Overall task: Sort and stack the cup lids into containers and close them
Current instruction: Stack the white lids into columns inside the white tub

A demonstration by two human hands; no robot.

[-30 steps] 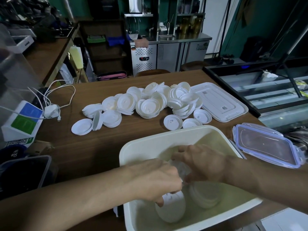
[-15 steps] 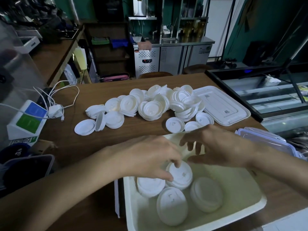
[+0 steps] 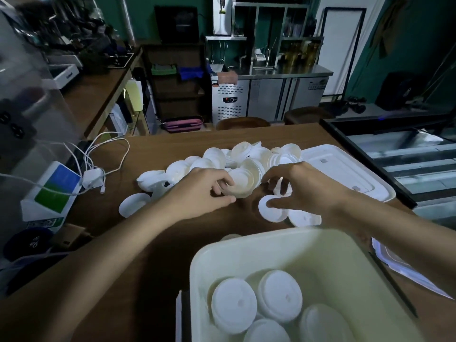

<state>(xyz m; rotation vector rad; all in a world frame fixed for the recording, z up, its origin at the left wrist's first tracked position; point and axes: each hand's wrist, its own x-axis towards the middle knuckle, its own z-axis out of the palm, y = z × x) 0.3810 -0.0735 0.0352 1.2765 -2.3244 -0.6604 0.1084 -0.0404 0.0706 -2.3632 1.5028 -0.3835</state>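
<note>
Fingers of the left hand (image 3: 204,193) are curling round a white round plastic cup lid (image 3: 240,185) in the heap (image 3: 246,154); the right hand (image 3: 306,191) is touching loose ones, grip unclear. Hasty pulling is probably going to scatter neighbours across the brown wooden table (image 3: 172,238), away from the cream plastic tub (image 3: 271,240).

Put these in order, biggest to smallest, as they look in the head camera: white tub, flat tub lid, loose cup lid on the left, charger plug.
1. white tub, looks biggest, but it is also nearest the camera
2. flat tub lid
3. loose cup lid
4. charger plug
</note>
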